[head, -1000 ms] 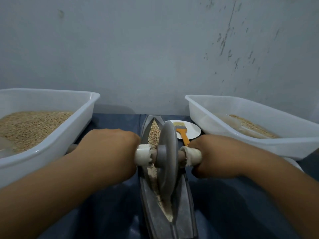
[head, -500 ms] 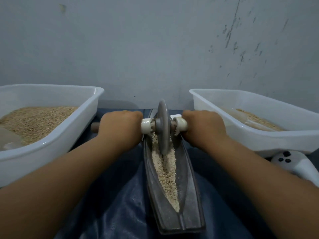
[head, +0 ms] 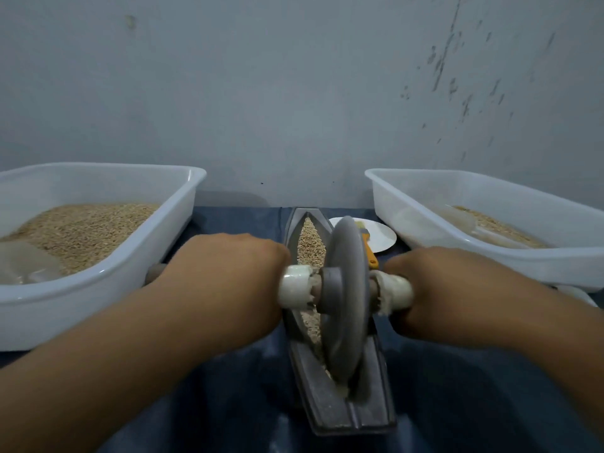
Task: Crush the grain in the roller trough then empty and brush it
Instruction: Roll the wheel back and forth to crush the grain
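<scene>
— Tubs first: a white tub (head: 98, 282) at nine o'clock heaped with grain, a second white tub (head: 490, 256) at three o'clock with a thinner layer.

— And dead centre, the grey trough (head: 346, 410) runs from six toward twelve on the blue cloth (head: 228, 403), grain (head: 310, 241) lying in its far end.

— Wheel (head: 348, 302) stands upright in the groove, near the six o'clock end.

— Left hand (head: 222, 282) is curled tight round the axle's left handle; right hand (head: 438, 289) is wrapped round the right handle.

— White plate (head: 380, 238) at one o'clock, just beyond the wheel, with a yellow-handled brush (head: 371, 256) lying on it.
</scene>
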`<control>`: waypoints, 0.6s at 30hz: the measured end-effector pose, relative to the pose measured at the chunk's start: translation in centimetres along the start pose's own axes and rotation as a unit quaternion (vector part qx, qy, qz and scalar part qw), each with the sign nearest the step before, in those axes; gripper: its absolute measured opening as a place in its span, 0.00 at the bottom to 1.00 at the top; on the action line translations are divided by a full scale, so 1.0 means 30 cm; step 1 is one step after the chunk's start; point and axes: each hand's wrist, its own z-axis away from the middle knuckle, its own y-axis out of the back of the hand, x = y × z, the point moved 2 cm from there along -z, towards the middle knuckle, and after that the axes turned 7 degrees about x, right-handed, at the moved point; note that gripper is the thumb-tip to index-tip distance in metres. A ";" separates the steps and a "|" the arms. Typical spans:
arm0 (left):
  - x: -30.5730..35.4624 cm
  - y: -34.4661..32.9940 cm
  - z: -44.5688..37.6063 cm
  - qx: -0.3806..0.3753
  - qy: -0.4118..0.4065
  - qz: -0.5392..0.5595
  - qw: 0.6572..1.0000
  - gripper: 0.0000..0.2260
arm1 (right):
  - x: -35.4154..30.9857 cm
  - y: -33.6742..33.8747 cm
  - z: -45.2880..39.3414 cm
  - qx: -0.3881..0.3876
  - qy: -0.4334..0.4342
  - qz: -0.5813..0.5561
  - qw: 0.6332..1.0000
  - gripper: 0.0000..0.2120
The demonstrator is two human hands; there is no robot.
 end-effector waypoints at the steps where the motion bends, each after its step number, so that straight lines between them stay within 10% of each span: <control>1: -0.001 0.015 0.014 -0.009 -0.002 0.005 1.000 0.13 | -0.007 0.021 0.025 -0.002 0.007 0.010 1.000 0.09; 18: -0.104 -0.225 -0.322 0.055 0.037 0.006 0.998 0.07 | 0.066 -0.157 -0.441 0.245 -0.001 0.071 0.967 0.12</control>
